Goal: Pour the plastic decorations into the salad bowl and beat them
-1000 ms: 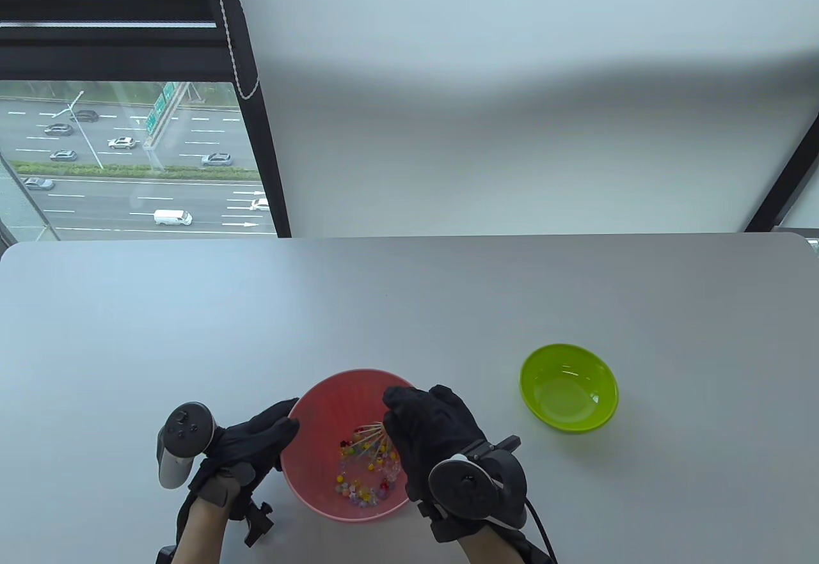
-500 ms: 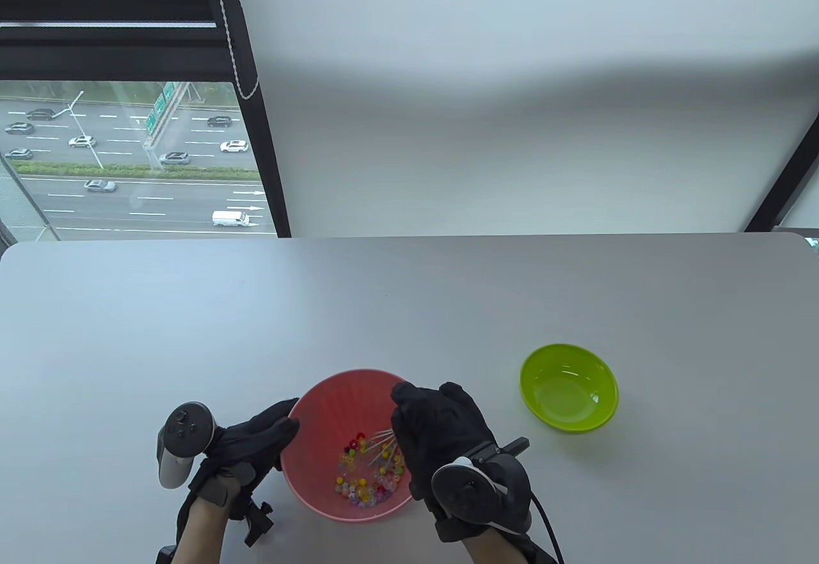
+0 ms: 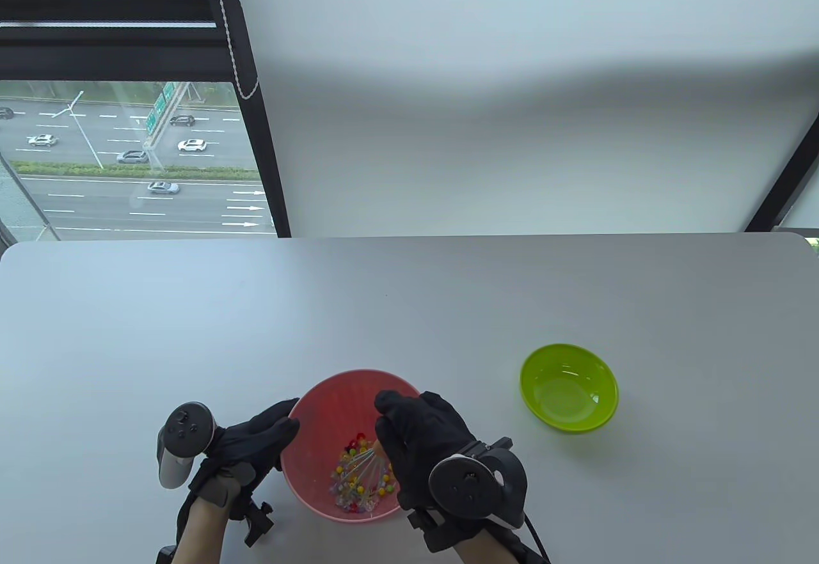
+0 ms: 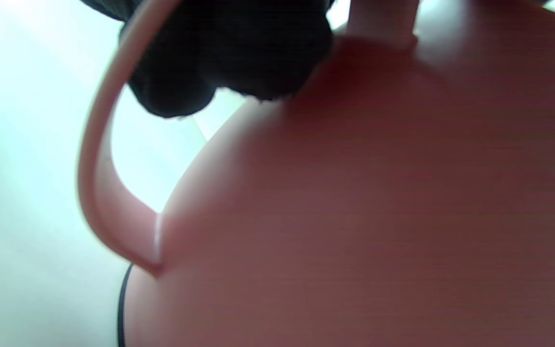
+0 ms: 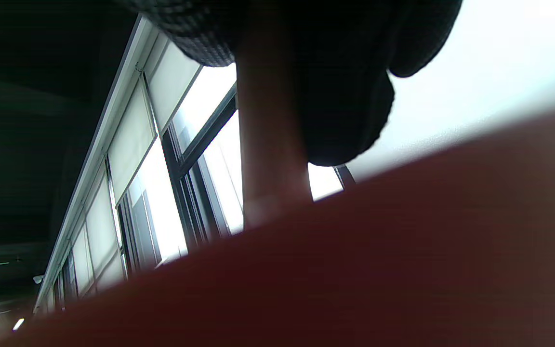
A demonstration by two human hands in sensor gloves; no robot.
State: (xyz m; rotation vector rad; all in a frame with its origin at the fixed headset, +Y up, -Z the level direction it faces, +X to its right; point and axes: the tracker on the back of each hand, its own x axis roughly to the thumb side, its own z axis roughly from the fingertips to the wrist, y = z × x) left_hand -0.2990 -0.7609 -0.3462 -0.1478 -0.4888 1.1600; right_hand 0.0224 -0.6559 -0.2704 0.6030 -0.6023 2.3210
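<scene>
The pink salad bowl (image 3: 333,407) stands near the table's front edge, with small coloured plastic decorations (image 3: 350,492) in its bottom. My right hand (image 3: 391,424) reaches over the bowl's right side and grips a whisk; its wires (image 3: 363,465) are down among the decorations. In the right wrist view the whisk handle (image 5: 270,144) runs down from my curled fingers (image 5: 350,106) behind the bowl's wall (image 5: 354,270). My left hand (image 3: 281,424) holds the bowl at its left rim. The left wrist view shows its fingers (image 4: 229,58) over the rim's loop handle (image 4: 97,168).
An empty green bowl (image 3: 569,387) sits to the right of the pink one. The grey table (image 3: 409,308) stretches back to a white wall, with a window at the far left.
My right hand has swung left and toward me, sweeping the whisk through the decorations, which have bunched lower in the bowl. My left hand and the bowl have stayed in place.
</scene>
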